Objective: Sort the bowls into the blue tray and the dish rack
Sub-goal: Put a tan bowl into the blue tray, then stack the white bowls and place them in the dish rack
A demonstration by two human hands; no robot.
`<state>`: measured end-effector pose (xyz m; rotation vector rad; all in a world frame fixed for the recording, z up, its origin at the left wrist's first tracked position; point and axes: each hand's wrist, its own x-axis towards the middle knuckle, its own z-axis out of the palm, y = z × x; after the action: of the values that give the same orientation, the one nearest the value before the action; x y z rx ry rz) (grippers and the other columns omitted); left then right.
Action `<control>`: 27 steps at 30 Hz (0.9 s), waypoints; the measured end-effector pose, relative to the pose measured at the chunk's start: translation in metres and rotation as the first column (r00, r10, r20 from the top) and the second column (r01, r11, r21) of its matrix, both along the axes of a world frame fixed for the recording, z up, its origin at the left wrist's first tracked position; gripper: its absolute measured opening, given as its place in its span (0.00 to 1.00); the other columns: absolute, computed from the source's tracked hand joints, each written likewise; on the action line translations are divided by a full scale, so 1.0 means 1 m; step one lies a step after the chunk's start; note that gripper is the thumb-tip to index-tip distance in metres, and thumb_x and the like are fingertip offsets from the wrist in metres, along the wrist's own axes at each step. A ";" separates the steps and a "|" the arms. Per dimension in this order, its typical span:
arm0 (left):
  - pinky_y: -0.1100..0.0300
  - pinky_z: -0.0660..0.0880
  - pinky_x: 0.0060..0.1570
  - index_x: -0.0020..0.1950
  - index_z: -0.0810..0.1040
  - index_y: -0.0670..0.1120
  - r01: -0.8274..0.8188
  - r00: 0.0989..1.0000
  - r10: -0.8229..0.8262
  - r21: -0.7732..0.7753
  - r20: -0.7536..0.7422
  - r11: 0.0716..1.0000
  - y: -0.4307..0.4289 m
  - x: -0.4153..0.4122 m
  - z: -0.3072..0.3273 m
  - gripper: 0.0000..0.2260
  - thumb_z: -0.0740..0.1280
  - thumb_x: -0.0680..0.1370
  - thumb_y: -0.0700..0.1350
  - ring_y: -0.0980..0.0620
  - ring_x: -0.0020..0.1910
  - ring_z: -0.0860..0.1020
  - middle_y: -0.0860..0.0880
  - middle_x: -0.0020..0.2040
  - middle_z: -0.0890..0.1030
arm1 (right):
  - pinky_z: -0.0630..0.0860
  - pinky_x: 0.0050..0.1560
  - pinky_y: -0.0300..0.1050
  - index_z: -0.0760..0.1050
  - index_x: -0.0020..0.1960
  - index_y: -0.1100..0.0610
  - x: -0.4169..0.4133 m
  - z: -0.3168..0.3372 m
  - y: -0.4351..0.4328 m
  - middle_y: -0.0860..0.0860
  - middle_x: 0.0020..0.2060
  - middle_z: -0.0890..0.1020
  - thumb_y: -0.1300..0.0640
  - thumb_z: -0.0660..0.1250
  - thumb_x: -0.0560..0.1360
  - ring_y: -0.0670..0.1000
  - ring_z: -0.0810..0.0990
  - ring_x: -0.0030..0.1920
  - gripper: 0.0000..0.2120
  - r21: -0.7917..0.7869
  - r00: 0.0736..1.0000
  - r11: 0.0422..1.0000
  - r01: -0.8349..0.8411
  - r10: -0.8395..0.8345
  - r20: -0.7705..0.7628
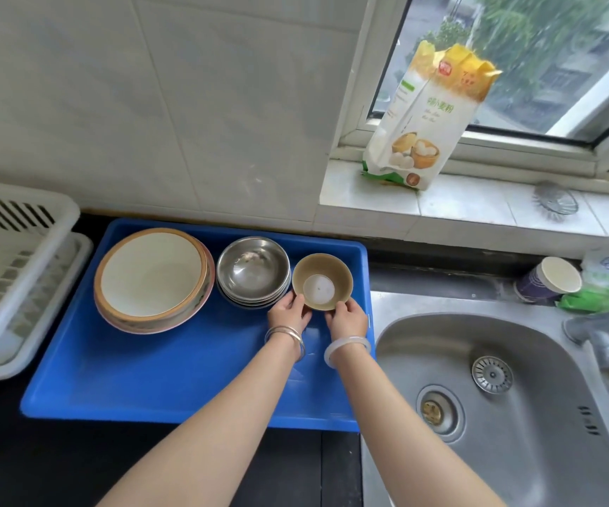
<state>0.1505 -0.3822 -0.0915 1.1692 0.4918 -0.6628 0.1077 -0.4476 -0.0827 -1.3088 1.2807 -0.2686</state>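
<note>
Gripping tan bowl [322,281] at right end of tray [171,378], fingers [297,300] of left hand [288,312] and right hand [346,318] curled round its near side; big bowls [153,279] and steel bowls [253,272] stacked in tray beside it, rack [13,272] showing no bowl, sorting judged partway.

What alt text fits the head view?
The left hand and right hand grip a small tan bowl in the blue tray, beside stacked steel bowls and stacked large bowls. White dish rack on the left, sink on the right.
</note>
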 end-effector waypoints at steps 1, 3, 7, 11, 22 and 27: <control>0.58 0.73 0.58 0.64 0.73 0.40 0.001 1.000 -0.001 -0.003 0.004 1.000 -0.001 0.001 0.000 0.15 0.59 0.79 0.35 0.48 0.55 0.75 0.45 0.55 0.77 | 0.68 0.26 0.24 0.75 0.48 0.61 0.001 0.000 -0.001 0.54 0.40 0.77 0.67 0.57 0.76 0.45 0.72 0.33 0.09 -0.003 1.000 1.000 0.002 -0.002 0.003; 0.58 0.72 0.57 0.65 0.73 0.39 0.007 1.000 -0.007 -0.005 0.012 1.000 -0.002 0.002 0.000 0.15 0.58 0.79 0.35 0.48 0.55 0.75 0.44 0.55 0.77 | 0.73 0.38 0.29 0.75 0.58 0.62 0.004 0.000 -0.003 0.55 0.48 0.79 0.66 0.57 0.77 0.48 0.76 0.40 0.13 0.038 0.999 0.999 0.018 -0.020 0.029; 0.57 0.72 0.56 0.64 0.74 0.39 0.011 1.000 -0.011 0.001 0.012 1.000 -0.004 0.004 -0.001 0.14 0.58 0.79 0.35 0.47 0.55 0.75 0.44 0.54 0.77 | 0.75 0.46 0.40 0.70 0.67 0.57 0.006 0.001 -0.004 0.55 0.58 0.78 0.66 0.57 0.77 0.51 0.76 0.49 0.19 0.106 0.996 0.993 0.055 -0.061 0.057; 0.57 0.72 0.56 0.64 0.74 0.39 0.020 1.000 -0.021 0.009 0.011 1.000 -0.003 0.002 0.000 0.14 0.59 0.79 0.36 0.46 0.57 0.75 0.43 0.55 0.77 | 0.77 0.45 0.40 0.70 0.66 0.57 0.005 0.004 -0.006 0.56 0.55 0.79 0.66 0.58 0.77 0.56 0.79 0.52 0.18 0.188 0.993 0.981 0.052 -0.071 0.096; 0.62 0.75 0.50 0.66 0.72 0.38 0.205 0.969 -0.228 0.210 0.092 0.956 0.058 -0.015 0.023 0.16 0.60 0.79 0.40 0.45 0.55 0.77 0.41 0.58 0.77 | 0.77 0.56 0.53 0.68 0.66 0.53 -0.033 0.026 0.026 0.48 0.47 0.77 0.59 0.57 0.78 0.53 0.79 0.48 0.17 -0.054 0.953 0.952 -0.301 0.298 -0.061; 0.60 0.76 0.46 0.60 0.77 0.40 0.228 0.922 -0.330 0.406 0.201 0.885 0.134 -0.027 0.041 0.12 0.62 0.78 0.39 0.47 0.48 0.77 0.44 0.50 0.79 | 0.75 0.42 0.45 0.70 0.61 0.55 -0.043 0.047 0.075 0.48 0.42 0.79 0.61 0.55 0.78 0.49 0.79 0.41 0.14 -0.096 0.862 0.857 -0.507 0.505 -0.045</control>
<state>0.1237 -0.2483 -0.0504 1.6920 0.2230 -0.6630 0.0646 -0.3729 -0.0356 -1.6907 0.8983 0.0530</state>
